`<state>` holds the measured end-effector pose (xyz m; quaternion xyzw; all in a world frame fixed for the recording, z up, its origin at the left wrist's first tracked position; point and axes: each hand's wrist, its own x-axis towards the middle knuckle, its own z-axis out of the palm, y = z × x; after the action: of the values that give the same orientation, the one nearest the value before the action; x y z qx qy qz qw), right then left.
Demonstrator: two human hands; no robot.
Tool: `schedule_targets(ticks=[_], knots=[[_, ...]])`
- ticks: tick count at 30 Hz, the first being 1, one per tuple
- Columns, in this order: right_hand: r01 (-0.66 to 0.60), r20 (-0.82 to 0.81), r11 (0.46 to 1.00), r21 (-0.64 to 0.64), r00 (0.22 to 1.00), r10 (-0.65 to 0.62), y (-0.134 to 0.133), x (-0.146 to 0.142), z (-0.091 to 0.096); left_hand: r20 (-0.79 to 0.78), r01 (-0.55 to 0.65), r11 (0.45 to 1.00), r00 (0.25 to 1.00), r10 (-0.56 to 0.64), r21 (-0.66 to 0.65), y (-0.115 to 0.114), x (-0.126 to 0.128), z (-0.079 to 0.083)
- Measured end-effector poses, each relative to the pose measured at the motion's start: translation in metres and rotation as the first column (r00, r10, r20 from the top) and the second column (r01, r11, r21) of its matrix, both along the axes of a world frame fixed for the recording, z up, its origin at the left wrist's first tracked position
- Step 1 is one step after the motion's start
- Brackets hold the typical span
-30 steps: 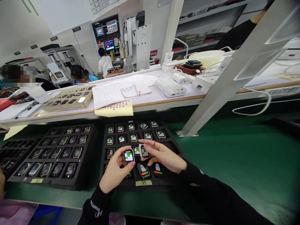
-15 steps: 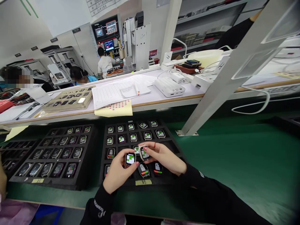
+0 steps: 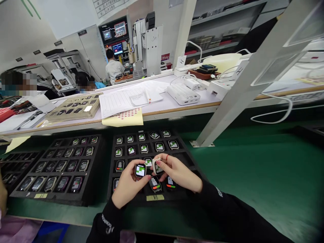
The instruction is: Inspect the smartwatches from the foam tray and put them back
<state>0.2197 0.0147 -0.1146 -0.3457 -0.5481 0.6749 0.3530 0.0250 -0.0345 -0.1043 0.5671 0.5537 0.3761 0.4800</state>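
Between the thumb and fingers of my left hand (image 3: 129, 185) is a smartwatch without a strap (image 3: 140, 170), its lit screen showing green and white blocks. My right hand (image 3: 178, 172) grips a second watch body with a pale case (image 3: 157, 166), tilted so its screen is partly turned away. Both hands are just above a black foam tray (image 3: 186, 158) whose pockets hold several lit watches. Directly below my fingers lie a watch with a red and green bar (image 3: 155, 183) and a similar one (image 3: 171, 182) partly behind my right hand.
Another black tray of watches (image 3: 87, 189) sits to the left on the green bench (image 3: 243, 175). A shelf above carries papers (image 3: 118, 101), a white charger box (image 3: 182, 94) and a beige tray (image 3: 93, 113). A slanted metal post (image 3: 227, 98) meets the bench at right. Other people sit beyond.
The watch in my right hand has tilted and moved slightly right, a little away from the left one. My left hand has barely shifted.
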Motion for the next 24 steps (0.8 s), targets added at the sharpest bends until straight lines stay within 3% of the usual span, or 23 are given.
schedule_targets(ticks=[5,12,19,24], knots=[[-0.01,0.036,1.0,0.025,0.999,0.009,0.0024,-0.0024,0.0007,0.058,-0.033,0.999,0.998,0.035,-0.023,0.001,-0.0055,0.0075],[0.015,-0.028,0.999,-0.033,0.999,-0.016,0.0016,-0.0039,0.0023,0.204,-0.052,0.998,0.978,0.047,0.018,0.0012,-0.0057,0.0034],[0.01,-0.059,0.998,-0.056,0.998,-0.013,-0.0009,-0.0032,0.0019,0.178,-0.145,0.988,0.975,0.135,0.047,0.0048,-0.0056,0.0005],[0.053,-0.069,0.996,-0.069,0.996,-0.058,-0.0012,-0.0021,0.0,0.209,-0.106,0.993,0.973,0.094,0.05,0.0018,-0.0022,0.0018]])
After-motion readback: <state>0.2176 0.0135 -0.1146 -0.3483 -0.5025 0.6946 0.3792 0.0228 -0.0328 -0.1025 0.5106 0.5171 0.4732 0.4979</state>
